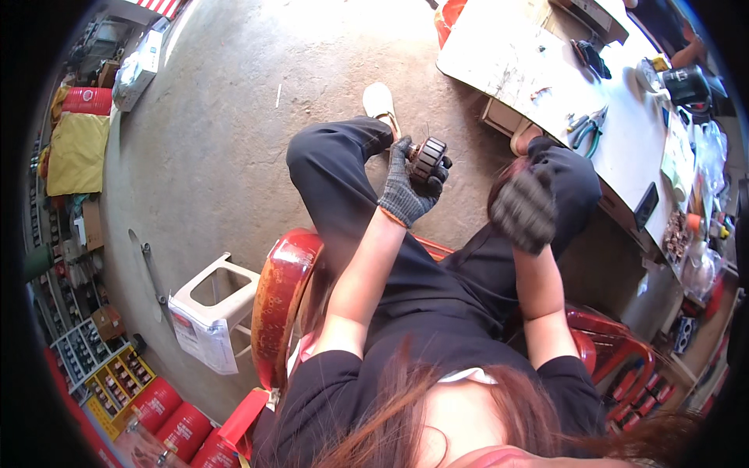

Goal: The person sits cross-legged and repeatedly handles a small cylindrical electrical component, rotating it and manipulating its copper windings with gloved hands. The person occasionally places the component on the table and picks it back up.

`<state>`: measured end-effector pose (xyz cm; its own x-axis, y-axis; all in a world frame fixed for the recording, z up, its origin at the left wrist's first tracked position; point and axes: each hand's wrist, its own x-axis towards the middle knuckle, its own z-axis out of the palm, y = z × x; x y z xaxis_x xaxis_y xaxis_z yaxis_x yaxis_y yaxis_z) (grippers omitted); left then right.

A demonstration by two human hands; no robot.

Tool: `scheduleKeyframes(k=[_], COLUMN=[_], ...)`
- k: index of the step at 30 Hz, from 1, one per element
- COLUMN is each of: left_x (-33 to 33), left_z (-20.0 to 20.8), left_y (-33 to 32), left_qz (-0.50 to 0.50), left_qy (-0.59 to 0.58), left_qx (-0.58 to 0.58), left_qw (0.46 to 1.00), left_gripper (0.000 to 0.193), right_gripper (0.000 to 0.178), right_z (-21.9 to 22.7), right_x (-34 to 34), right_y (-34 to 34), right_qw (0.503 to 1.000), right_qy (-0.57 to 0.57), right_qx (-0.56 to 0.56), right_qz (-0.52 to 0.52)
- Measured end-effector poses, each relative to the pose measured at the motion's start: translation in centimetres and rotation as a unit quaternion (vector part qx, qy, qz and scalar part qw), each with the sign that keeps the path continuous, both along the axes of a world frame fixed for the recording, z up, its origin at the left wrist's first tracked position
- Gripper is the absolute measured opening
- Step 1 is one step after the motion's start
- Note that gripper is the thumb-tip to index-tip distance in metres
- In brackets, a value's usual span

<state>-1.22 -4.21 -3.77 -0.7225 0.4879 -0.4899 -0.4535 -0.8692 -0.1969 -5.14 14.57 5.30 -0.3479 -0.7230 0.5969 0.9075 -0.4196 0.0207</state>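
My left hand (409, 191), in a grey knit glove with an orange cuff, is closed around a motor armature (429, 158). This is a short round piece with dark slots and silvery bars around its side, and coppery wire shows at one end. It is held above the floor, beside my left knee. My right hand (525, 210), also in a grey glove, is over my right thigh, apart from the armature. Motion smears its fingers, and a dark reddish patch at their far side is too blurred to name.
A white worktable (538, 86) at right carries pliers (591, 132), a phone (646, 204) and plastic bags (708, 156). To my left stand a beige stool (214, 292) and a red chair (287, 304). Shelves of parts and red drums (183, 429) line the left side.
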Motion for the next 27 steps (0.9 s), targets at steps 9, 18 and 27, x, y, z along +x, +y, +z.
scheduleKeyframes(k=[9,18,27], left_x=[2.7,3.3,2.6], left_z=[1.5,4.0,9.6], left_y=[1.8,-0.3,-2.9], left_qz=[-0.052,-0.074,0.024], left_qy=[0.118,0.244,0.275], left_qx=[-0.292,-0.257,-0.457], left_qw=[0.948,0.932,0.846], left_gripper=[0.054,0.051,0.047], right_gripper=[0.04,0.024,0.027], right_z=[0.4,2.2,1.6], right_x=[-3.6,-3.1,-2.2], right_y=[0.5,-0.4,-2.2], right_qw=[0.784,0.48,0.432], right_qy=[-0.03,0.467,0.673], right_qx=[0.297,0.486,0.497], right_qz=[-0.545,-0.561,-0.337])
